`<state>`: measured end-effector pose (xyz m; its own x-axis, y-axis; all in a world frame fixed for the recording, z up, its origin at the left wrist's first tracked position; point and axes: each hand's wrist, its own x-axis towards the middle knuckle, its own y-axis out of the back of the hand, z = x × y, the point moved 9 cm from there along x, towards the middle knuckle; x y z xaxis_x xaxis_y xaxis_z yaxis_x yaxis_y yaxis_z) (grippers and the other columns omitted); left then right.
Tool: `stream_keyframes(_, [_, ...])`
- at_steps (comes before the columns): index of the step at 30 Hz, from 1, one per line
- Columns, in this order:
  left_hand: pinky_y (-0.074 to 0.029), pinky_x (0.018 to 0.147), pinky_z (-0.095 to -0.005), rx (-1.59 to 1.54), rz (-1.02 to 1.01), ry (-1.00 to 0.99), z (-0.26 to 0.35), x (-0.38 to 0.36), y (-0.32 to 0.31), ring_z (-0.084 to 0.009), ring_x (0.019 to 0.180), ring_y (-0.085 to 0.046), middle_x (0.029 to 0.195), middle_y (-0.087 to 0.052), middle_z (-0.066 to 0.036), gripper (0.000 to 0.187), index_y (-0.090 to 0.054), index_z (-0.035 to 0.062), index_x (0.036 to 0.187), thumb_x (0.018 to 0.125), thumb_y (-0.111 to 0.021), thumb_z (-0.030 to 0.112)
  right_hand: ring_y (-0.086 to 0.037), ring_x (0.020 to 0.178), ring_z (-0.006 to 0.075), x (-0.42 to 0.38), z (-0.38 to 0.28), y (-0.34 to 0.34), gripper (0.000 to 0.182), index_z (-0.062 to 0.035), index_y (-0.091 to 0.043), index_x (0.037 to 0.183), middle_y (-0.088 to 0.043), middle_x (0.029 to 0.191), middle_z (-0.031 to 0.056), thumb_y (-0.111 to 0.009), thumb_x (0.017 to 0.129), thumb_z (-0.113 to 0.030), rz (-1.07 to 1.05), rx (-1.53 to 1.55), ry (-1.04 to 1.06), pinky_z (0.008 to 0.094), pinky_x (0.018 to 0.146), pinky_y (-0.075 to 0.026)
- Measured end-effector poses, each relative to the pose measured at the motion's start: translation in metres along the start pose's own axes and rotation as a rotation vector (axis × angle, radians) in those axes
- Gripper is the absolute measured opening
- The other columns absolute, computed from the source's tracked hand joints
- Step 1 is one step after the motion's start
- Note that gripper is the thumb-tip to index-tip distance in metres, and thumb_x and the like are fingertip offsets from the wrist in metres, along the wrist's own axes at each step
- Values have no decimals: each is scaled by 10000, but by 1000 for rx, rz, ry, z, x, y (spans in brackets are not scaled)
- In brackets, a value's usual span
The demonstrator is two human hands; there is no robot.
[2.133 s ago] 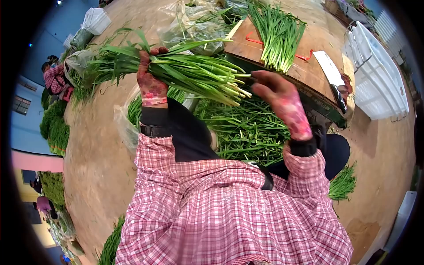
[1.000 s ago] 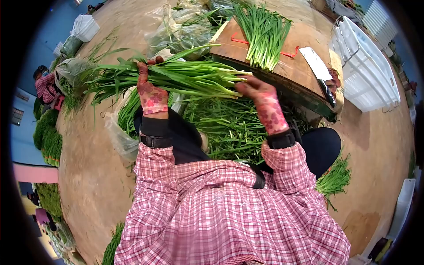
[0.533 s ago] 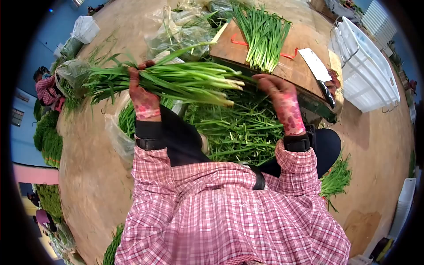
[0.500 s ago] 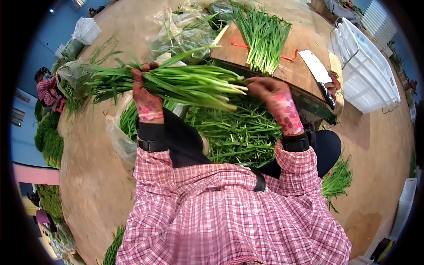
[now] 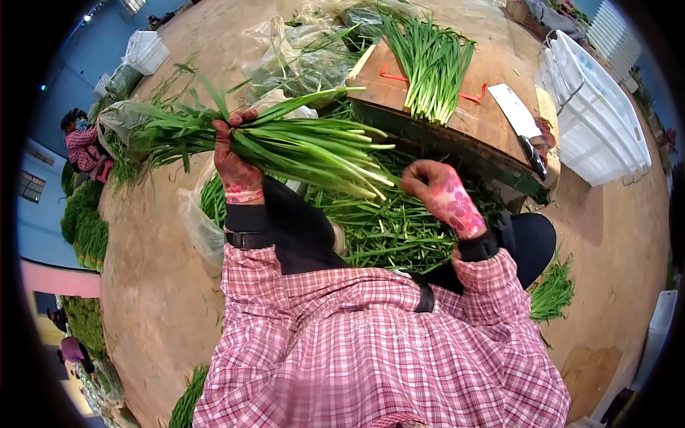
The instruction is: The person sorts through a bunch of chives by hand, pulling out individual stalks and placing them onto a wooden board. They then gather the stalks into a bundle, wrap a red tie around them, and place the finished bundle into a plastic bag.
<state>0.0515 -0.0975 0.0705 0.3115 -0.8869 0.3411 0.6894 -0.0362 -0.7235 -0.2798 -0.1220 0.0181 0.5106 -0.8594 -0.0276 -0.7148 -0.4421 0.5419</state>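
Note:
My left hand [image 5: 237,158] is wrapped round a bunch of garlic chives [image 5: 314,146], held sideways above my lap. The leafy tips point left and the pale stalk ends fan out to the right. Just beside those pale ends is my right hand [image 5: 439,192], its fingers curled into a pinch; whatever lies between them, if anything, is too small to make out. Beneath both hands spreads a heap of loose green leaves and trimmings [image 5: 385,232]. Another bunch of chives [image 5: 432,68] lies on the wooden board [image 5: 499,132] over a red tie [image 5: 474,96].
A cleaver [image 5: 515,110] with a black handle rests on the board's right side. Stacked white crates [image 5: 596,114] stand at the right. Plastic bags [image 5: 285,60] with greens lie behind the heap. At the far left a person [image 5: 82,146] sits near bundled greens [image 5: 85,221].
My right hand has drawn down from the stalk ends, and its fingers have curled in. The bunch in my left hand has tilted slightly, its pale ends spread lower.

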Motion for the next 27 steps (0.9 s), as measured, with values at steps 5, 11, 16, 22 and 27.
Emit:
stream_keyframes(5, [-374, 993, -409, 29, -89, -8, 5, -3, -18, -250, 1056, -531, 991, -595, -89, 350, -596, 68, 882, 950, -522, 403, -592, 998, 316, 12, -20, 51, 200, -133, -680, 999, -624, 1110, 97, -656, 828, -233, 360, -416, 304, 443, 848, -465])
stream_keyframes(11, [-349, 1009, -405, -51, -161, 83, -14, -7, -48, -244, 1070, -505, 965, -576, -47, 331, -568, 70, 900, 942, -543, 398, -620, 859, 242, 64, -101, 35, 195, -66, -678, 970, -668, 920, 96, -697, 819, -186, 298, 144, 441, 329, 752, -478])
stream_keyframes(16, [-303, 1057, -458, -74, -178, 65, -11, -11, -50, -191, 1039, -508, 927, -567, 6, 302, -555, 70, 910, 928, -572, 371, -573, 663, 114, 60, -76, 18, 119, -18, -682, 888, -660, 763, 51, -662, 845, -126, 250, 442, 244, 287, 632, -461])
stream_keyframes(22, [-345, 1008, -389, -316, -168, -93, 17, -6, -26, -114, 888, -555, 877, -590, 63, 218, -607, 126, 1053, 880, -660, 247, -633, 829, 126, 44, 22, 27, 309, -18, -668, 1022, -684, 915, 37, -618, 905, -299, 238, 451, -121, 266, 718, -503])
stream_keyframes(27, [-355, 979, -361, -340, -202, -66, 14, -7, -39, -87, 811, -518, 837, -545, 85, 219, -606, 154, 1079, 900, -632, 279, -574, 669, 100, 33, -34, -22, 329, -17, -609, 1154, -646, 841, 37, -661, 880, -191, -132, 725, 67, 227, 609, -468])
